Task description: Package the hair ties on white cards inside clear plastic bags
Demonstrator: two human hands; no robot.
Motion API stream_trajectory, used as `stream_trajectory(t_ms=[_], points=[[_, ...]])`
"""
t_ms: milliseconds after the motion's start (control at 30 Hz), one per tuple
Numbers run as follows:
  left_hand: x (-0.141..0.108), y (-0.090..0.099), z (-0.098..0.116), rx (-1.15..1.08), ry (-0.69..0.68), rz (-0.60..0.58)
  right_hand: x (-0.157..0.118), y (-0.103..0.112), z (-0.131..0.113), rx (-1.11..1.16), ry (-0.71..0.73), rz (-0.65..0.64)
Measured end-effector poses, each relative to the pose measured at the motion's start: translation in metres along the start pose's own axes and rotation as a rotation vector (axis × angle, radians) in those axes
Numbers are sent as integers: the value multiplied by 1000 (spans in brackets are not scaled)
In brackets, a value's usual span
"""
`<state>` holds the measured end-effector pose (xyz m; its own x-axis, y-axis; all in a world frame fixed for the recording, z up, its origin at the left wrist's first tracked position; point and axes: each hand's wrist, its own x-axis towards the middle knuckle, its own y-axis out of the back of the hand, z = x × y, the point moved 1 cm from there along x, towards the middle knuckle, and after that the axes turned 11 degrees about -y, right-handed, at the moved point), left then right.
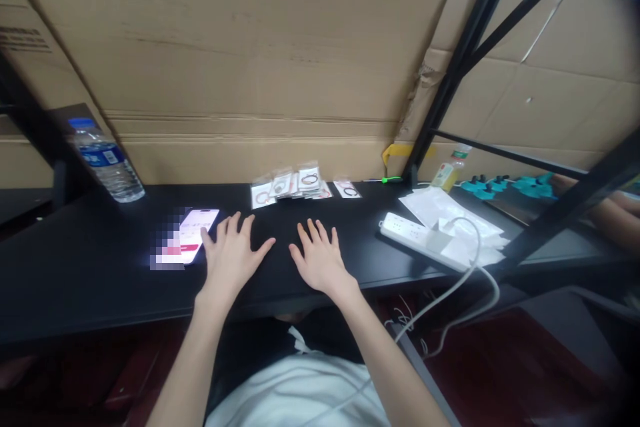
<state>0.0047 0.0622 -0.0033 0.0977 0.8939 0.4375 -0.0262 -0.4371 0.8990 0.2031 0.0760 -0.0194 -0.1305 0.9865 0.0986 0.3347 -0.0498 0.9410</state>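
Note:
My left hand [231, 250] lies palm down on the black table [280, 227], its fingers spread. Just left of it, close to my little finger, is a phone [197, 230] with a lit screen, partly blurred out. My right hand [320, 257] rests flat on the same table with fingers apart, holding nothing. Beyond both hands, against the cardboard, sits a small pile of clear packets [285, 185] with thin ring-like cords inside. One separate packet [347, 189] with a dark loop lies to the right of the pile.
A water bottle [107, 160] stands at the back left. On the right are a white power strip [415, 235] with a cable, white papers [430, 203] and a black metal frame [450, 80]. Past the frame are a yellow-labelled bottle [447, 172], teal items [533, 185] and another person's arm [613, 217].

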Motion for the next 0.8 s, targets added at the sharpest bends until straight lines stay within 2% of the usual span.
stream_trajectory(t_ms=[67,200,433,633,800], points=[[7,4,-5,-26,50,-58,0,1,0,5,4,1],[18,8,-13,-55,66,-109,-1,1,0,16,8,1],[20,4,-19,-101,129,-216,0,2,0,22,8,-1],[20,6,-17,-61,89,-116,0,2,0,25,13,3],[20,5,-18,-105,131,-181,-2,1,-1,12,20,25]])
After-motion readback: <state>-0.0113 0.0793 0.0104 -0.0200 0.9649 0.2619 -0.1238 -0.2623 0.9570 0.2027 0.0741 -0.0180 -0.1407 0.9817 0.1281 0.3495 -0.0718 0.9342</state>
